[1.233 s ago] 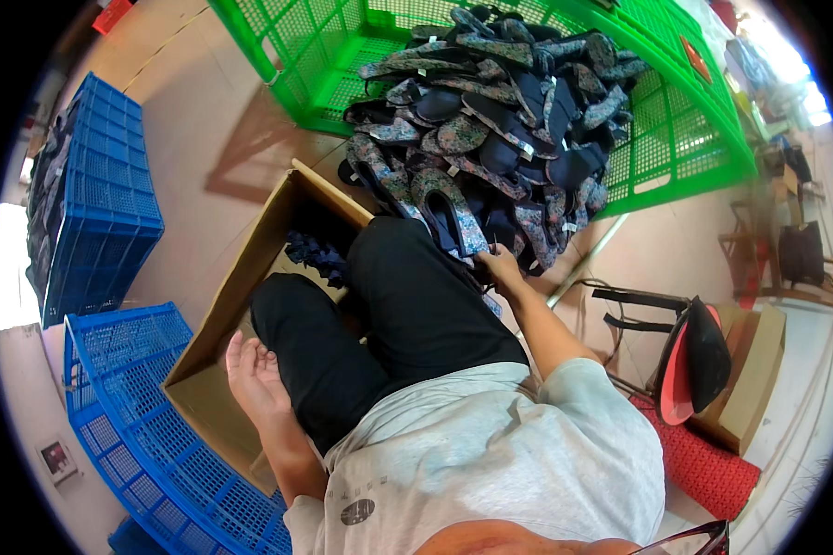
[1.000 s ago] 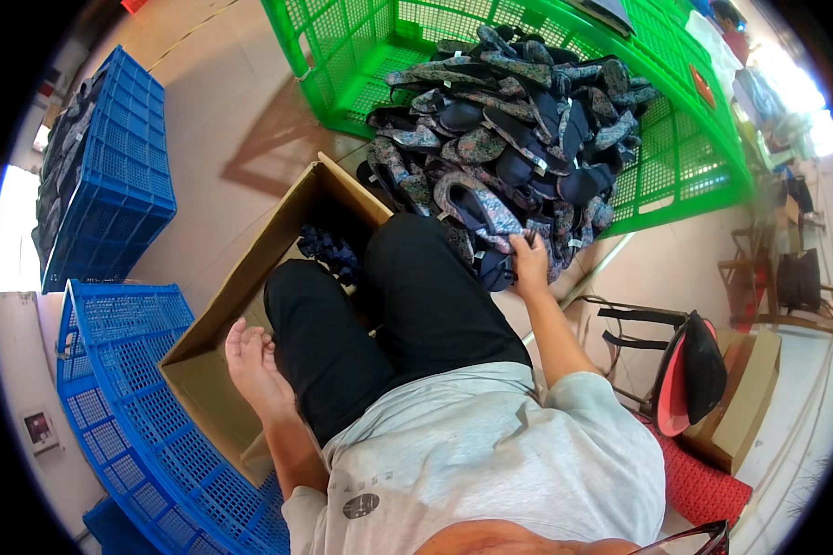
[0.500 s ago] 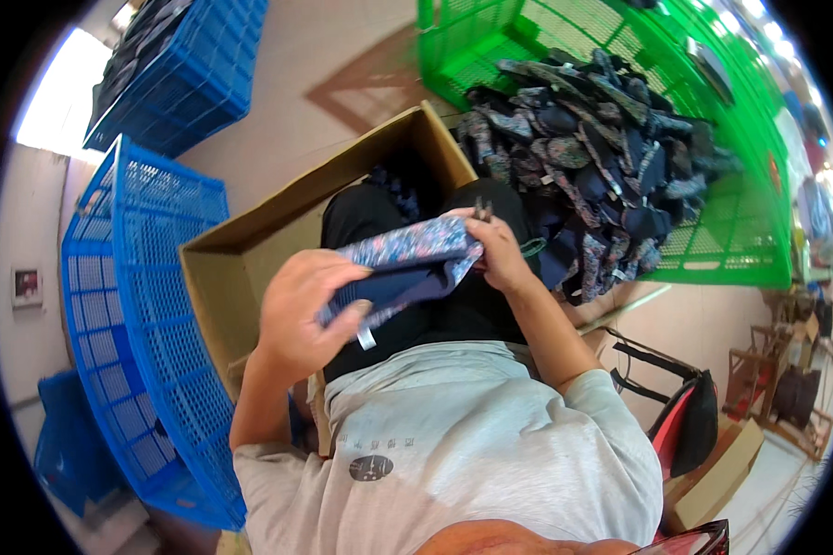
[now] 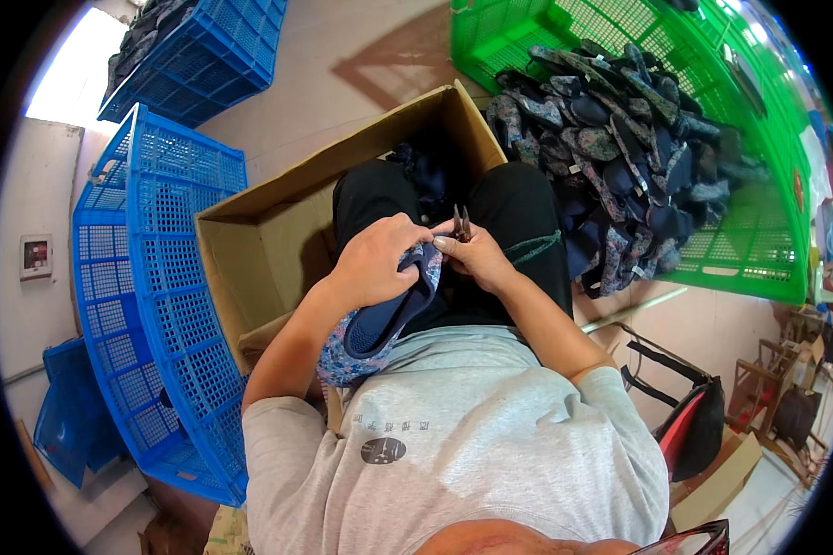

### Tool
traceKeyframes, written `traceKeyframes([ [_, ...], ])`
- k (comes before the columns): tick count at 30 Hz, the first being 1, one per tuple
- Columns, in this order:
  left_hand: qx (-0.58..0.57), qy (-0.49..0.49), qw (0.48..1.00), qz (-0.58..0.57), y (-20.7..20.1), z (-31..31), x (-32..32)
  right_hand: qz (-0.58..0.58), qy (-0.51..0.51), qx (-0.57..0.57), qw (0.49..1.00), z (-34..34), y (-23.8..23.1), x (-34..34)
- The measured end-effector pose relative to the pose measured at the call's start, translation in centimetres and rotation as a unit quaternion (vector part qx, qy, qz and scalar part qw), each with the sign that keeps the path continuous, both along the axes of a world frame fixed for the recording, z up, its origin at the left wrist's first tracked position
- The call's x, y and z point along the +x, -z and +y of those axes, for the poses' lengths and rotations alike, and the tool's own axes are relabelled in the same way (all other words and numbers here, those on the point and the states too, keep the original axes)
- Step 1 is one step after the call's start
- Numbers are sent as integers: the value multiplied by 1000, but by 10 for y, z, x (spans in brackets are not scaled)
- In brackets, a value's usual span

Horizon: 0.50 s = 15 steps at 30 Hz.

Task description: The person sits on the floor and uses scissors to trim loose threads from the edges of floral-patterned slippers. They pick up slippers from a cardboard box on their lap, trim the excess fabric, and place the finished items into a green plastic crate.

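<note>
My left hand (image 4: 375, 261) is closed around one end of a floral cloth slipper (image 4: 347, 356) with a dark blue lining. The slipper hangs down beside my left forearm, over my lap. My right hand (image 4: 479, 261) is closed on small dark pointed snips (image 4: 462, 222), whose tips point away from me. Its thumb and fingertips meet my left fingers at the slipper's edge; whether they also pinch the cloth is hard to see. A green cord (image 4: 535, 247) loops beside my right wrist, across my right knee.
An open cardboard box (image 4: 278, 236) stands around my knees, dark cloth pieces (image 4: 426, 176) inside. At right, a green crate (image 4: 750, 264) holds a heap of similar floral slippers (image 4: 611, 153). Blue crates (image 4: 180, 305) stand at left, another (image 4: 222, 69) farther off. A red-black bag (image 4: 694, 430) lies right.
The slipper has swung from lying across my lap between both hands to hanging down on the left. My left hand has moved right, up to my right fingers.
</note>
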<state>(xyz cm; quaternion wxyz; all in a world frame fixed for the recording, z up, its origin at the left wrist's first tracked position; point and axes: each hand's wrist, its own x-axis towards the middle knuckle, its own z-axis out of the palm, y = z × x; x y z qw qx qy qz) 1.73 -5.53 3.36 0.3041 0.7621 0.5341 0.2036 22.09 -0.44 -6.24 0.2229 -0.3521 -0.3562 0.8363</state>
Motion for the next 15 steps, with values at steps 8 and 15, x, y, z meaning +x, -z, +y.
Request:
traceKeyframes([
  [8,-86,-41,983,-156,24,8,-7,-5,107,63,992,0,-8,11],
  [15,-169,-8,971,-166,20,13,-8,5,186,182,966,9,-23,12],
])
